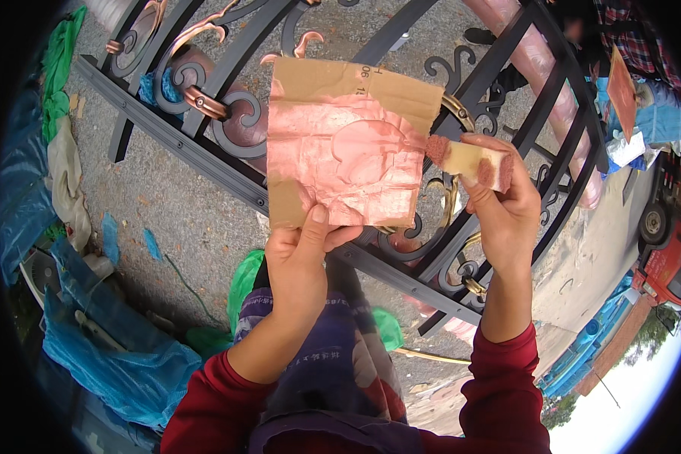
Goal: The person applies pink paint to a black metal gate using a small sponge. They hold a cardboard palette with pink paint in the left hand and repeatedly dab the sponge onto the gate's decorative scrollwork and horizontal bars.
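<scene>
Carefully, the left hand pinched the bottom edge of the cardboard, thumb in front and fingers tucked behind. That grip probably made the cardboard steady, with its shiny pink paint facing the person. (The thumb sat beside a bare brown corner, maybe to get less messy.) Close to the cardboard's right edge, the right hand held a small sponge snugly between thumb and fingers. The sponge had pink on both ends, and one end pointed at the cardboard, perhaps so it could dab the paint easily. Whether they touched, I could not tell. Behind the cardboard was a dark metal gate with copper-coloured bands. Maybe the cardboard was up there like a plate, so paint was handy.
</scene>
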`<state>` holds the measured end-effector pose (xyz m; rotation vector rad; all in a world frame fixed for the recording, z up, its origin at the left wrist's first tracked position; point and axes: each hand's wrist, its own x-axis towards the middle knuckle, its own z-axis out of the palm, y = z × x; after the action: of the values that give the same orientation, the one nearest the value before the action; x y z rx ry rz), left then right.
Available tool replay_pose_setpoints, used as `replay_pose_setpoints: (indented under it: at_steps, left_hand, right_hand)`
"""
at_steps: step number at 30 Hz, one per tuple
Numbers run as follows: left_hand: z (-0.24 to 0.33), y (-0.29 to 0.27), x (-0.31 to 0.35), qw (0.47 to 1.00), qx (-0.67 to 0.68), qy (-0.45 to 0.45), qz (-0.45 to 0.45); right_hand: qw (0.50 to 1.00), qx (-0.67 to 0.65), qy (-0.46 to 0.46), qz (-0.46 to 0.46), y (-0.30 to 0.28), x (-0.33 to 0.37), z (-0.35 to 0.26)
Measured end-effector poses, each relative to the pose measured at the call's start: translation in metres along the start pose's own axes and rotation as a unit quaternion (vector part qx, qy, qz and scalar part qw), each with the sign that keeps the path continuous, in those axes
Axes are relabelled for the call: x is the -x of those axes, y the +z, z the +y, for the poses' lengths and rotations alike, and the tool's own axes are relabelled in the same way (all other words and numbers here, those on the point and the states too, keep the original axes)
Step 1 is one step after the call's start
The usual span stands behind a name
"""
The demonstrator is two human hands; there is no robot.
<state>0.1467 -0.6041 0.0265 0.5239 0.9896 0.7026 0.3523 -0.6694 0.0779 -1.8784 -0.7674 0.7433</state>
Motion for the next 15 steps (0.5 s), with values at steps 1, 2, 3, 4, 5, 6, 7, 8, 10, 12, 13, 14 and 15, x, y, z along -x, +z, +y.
replay_pose_setpoints:
  at_steps: [1, 2, 3, 4, 5, 6, 7, 8, 10, 12, 13, 14, 15]
  left_hand:
    - [-0.003, 0.007, 0.001, 1.0, 0.001, -0.002, -0.001]
    - [-0.006, 0.013, 0.002, 1.0, 0.002, -0.005, -0.002]
    - [-0.008, 0.018, 0.002, 1.0, 0.009, -0.007, -0.002]
    - [-0.011, 0.019, 0.003, 1.0, -0.002, -0.006, -0.01]
    - [-0.015, 0.018, 0.003, 1.0, -0.013, -0.005, -0.018]
    - [-0.018, 0.018, 0.004, 0.999, -0.024, -0.004, -0.027]
    - [-0.019, 0.022, 0.005, 1.0, -0.018, -0.013, -0.018]
    - [-0.019, 0.027, 0.007, 1.0, -0.012, -0.023, -0.01]
    - [-0.023, 0.033, 0.01, 1.0, -0.002, -0.031, 0.002]
    - [-0.029, 0.035, 0.012, 1.0, 0.006, -0.028, 0.009]
    - [-0.029, 0.035, 0.012, 1.0, 0.001, -0.028, 0.007]
    - [-0.028, 0.035, 0.012, 1.0, -0.003, -0.028, 0.004]
    - [-0.027, 0.035, 0.011, 1.0, -0.007, -0.029, 0.002]
  right_hand:
    - [1.0, 0.006, -0.018, -0.011, 0.002, 0.006, 0.002]
    - [0.999, 0.02, -0.029, -0.013, 0.003, 0.008, 0.006]
    - [0.998, 0.034, -0.041, -0.015, 0.003, 0.01, 0.009]
    - [0.997, 0.047, -0.052, -0.017, 0.003, 0.011, 0.012]
    - [0.995, 0.087, -0.043, -0.004, 0.003, 0.012, 0.012]
    - [0.995, 0.086, -0.044, 0.003, 0.004, 0.011, 0.013]
    - [0.995, 0.089, -0.045, 0.011, 0.005, 0.011, 0.013]
    - [0.995, 0.092, -0.046, 0.018, 0.006, 0.01, 0.013]
    - [0.992, 0.11, -0.058, 0.021, 0.009, 0.009, 0.014]
    - [0.988, 0.138, -0.068, -0.009, 0.009, 0.011, 0.015]
    - [0.981, 0.167, -0.089, -0.041, 0.008, 0.016, 0.018]
    - [0.979, 0.172, -0.098, -0.04, 0.005, 0.017, 0.02]
    - [0.978, 0.178, -0.106, -0.038, 0.001, 0.017, 0.023]
